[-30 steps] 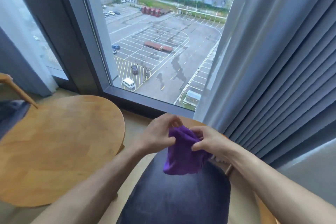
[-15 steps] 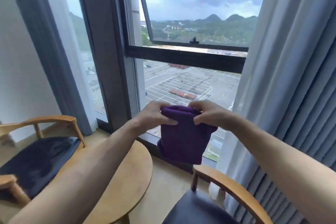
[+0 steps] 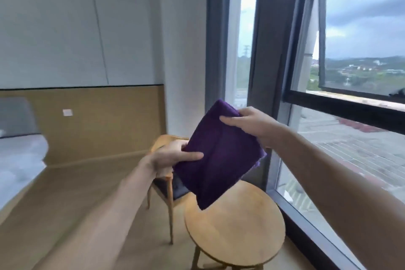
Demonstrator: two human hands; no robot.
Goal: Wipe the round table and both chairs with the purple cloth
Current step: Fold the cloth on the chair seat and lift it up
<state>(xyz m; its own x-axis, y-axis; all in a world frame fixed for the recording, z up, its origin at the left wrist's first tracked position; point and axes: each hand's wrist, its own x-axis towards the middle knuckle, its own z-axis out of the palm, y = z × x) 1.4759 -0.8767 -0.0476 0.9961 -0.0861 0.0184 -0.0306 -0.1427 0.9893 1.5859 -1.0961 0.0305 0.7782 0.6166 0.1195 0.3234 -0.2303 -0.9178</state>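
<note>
Folded purple cloth held mid-frame in the air, tilted, above the round light-wood desk. Left hand pinches its lower-left edge, thumb on front. Right hand grips the upper-right edge, fingers closed over it. Wooden chair with dark seat behind the cloth, partly hidden.

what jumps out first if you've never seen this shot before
A folded purple cloth held up mid-frame, the left hand on its lower edge and the right hand at its top. Just below it stands the round table, bare, with a wooden chair behind.
</note>
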